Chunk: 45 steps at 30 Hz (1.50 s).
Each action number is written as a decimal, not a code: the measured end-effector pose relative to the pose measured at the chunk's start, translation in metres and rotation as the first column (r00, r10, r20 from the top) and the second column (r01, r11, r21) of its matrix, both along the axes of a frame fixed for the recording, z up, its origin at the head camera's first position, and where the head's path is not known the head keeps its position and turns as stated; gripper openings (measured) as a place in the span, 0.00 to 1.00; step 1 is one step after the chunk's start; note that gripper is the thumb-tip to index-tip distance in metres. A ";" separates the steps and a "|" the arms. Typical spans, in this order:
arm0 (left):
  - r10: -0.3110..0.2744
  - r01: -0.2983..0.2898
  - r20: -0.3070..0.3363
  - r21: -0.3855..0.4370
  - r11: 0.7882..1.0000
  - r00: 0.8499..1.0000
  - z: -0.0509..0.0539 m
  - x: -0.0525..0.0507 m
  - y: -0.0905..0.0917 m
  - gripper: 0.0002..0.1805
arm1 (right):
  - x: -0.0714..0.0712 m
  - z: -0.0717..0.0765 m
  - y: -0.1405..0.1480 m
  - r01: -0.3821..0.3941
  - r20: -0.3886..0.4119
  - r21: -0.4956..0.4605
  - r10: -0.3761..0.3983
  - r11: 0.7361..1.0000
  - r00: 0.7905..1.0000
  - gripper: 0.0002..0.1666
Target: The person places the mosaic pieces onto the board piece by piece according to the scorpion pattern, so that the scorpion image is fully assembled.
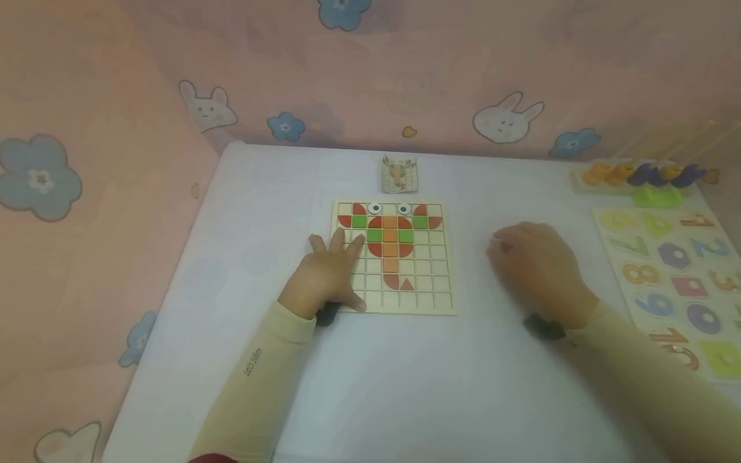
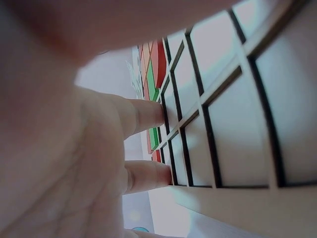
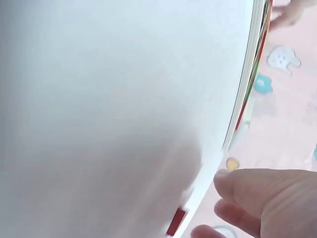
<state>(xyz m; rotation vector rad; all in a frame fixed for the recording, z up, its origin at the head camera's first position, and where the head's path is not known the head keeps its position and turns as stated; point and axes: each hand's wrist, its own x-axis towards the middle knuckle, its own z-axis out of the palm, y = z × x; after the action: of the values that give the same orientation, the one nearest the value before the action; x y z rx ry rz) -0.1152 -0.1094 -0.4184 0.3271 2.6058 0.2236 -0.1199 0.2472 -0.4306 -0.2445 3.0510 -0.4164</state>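
Note:
A wooden grid board lies mid-table, with red, green and orange tiles forming a figure with two round eye pieces. Spread over the board's left side is my left hand; in the left wrist view two straight fingertips touch bare grid squares. My right hand hovers over the table to the right of the board, its fingers loosely bent. Near its fingertips a small red piece lies on the white surface, apart from the fingers in the right wrist view. Its full shape cannot be seen.
Behind the board stands a small picture card showing a similar figure. A number-and-shape puzzle board lies at the right. Beyond it is a peg stacker with orange and purple pieces. A patterned pink wall borders the table's back.

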 end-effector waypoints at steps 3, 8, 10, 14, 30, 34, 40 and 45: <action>0.001 -0.001 0.001 0.001 1.000 1.000 0.000 0.000 -0.001 0.75 | 0.000 0.000 0.007 0.006 0.028 0.010 -0.006 1.000 1.000 0.19; -0.003 0.003 0.001 -0.003 1.000 1.000 -0.001 -0.001 -0.001 0.75 | 0.001 0.002 0.010 0.019 0.069 -0.017 -0.018 1.000 0.997 0.19; -0.004 0.004 0.000 -0.003 1.000 1.000 -0.001 -0.001 -0.001 0.75 | 0.002 0.002 0.011 0.024 0.068 -0.018 -0.023 1.000 0.997 0.18; -0.006 0.006 0.002 -0.003 1.000 1.000 0.000 0.000 -0.001 0.75 | 0.004 0.002 0.011 0.022 0.060 -0.003 -0.022 1.000 0.998 0.17; -0.007 0.007 0.004 -0.009 1.000 1.000 -0.002 -0.001 -0.001 0.75 | 0.017 0.008 0.000 -0.061 0.013 -0.147 0.064 0.987 0.998 0.14; -0.004 0.004 0.011 -0.004 1.000 1.000 -0.003 -0.001 0.000 0.74 | 0.029 0.012 -0.025 -0.118 0.053 -0.258 0.136 0.959 0.989 0.14; -0.005 0.005 0.017 0.001 1.000 1.000 0.001 -0.001 -0.001 0.74 | 0.038 0.013 -0.077 -0.342 0.018 -0.170 0.350 0.924 0.937 0.12; -0.003 0.003 0.020 -0.001 1.000 1.000 0.001 -0.001 0.000 0.74 | 0.047 0.012 -0.105 -0.492 -0.007 -0.078 0.493 0.867 0.870 0.07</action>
<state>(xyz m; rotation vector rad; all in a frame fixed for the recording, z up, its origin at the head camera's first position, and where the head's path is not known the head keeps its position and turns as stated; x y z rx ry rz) -0.1157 -0.1098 -0.4171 0.3275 2.5858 0.2234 -0.0728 0.1427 -0.4184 -0.9917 2.8050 -0.4894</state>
